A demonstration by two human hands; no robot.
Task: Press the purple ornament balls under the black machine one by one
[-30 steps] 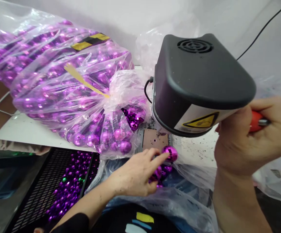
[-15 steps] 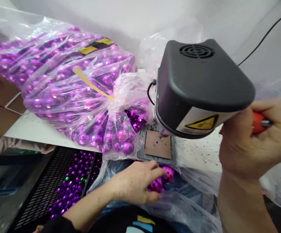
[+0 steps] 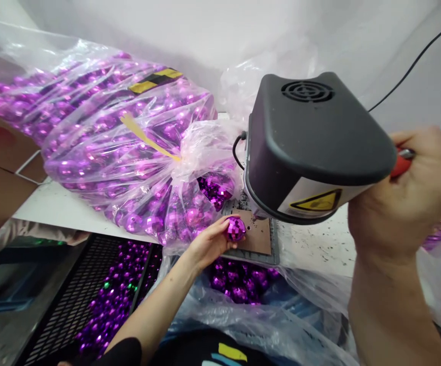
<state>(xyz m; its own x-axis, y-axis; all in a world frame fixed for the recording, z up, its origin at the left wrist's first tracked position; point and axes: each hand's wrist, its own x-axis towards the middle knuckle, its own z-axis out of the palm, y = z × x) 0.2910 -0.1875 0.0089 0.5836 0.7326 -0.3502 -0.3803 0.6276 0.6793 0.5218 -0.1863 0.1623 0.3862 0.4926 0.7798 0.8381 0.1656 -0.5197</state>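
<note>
Head view: left hand (image 3: 213, 243) holds one purple ball (image 3: 236, 229) pinched between thumb and fingers, over the 9 o'clock edge of the brown plate (image 3: 260, 243); can't tell whether ball touches plate. Plate sits on a grey base (image 3: 272, 260), black specks around. Right hand (image 3: 407, 198) is closed around the red handle (image 3: 400, 165) at 4 o'clock of the black machine (image 3: 319, 129). Machine is at 1 o'clock from the plate, warning label (image 3: 317, 201) on its side. Big tied bag (image 3: 102, 137) of purple balls lies on the white surface (image 3: 323, 246) at 10 o'clock from the plate, yellow tie (image 3: 144, 134) around its neck. Open bag (image 3: 281, 325) at 6 o'clock has more purple balls (image 3: 239, 284) inside. Black crate (image 3: 62, 295) at 8 o'clock, purple pieces plus two green ones in it.
</note>
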